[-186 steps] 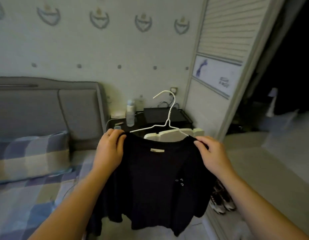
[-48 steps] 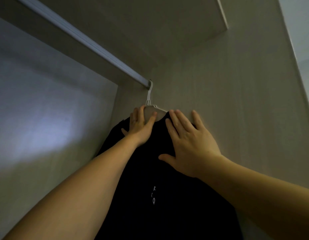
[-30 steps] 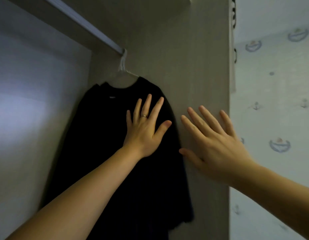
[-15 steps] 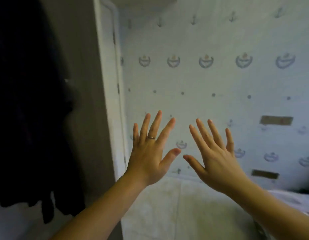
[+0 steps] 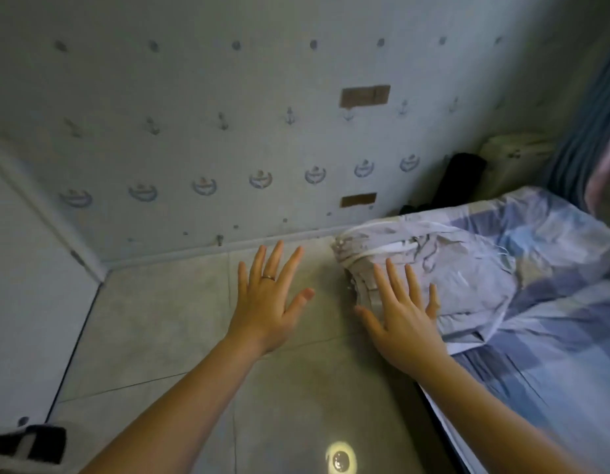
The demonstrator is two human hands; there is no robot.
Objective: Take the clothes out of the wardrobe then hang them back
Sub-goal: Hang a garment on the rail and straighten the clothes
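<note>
Both hands hover mid-frame, holding nothing: the left hand, ringed, over the floor, the right hand at the corner of the bed. All fingers are spread wide. A crumpled pale cloth lies on the bed at centre right, just beyond the right fingers — garment or bedding, I cannot tell. A white panel fills the left edge.

The left hand, on which a ring is worn, is held out with fingers spread above the tiled floor; the right hand is spread likewise before a crumpled grey cloth, which is heaped on the checked bed, and anchor-patterned wallpaper is seen behind
</note>
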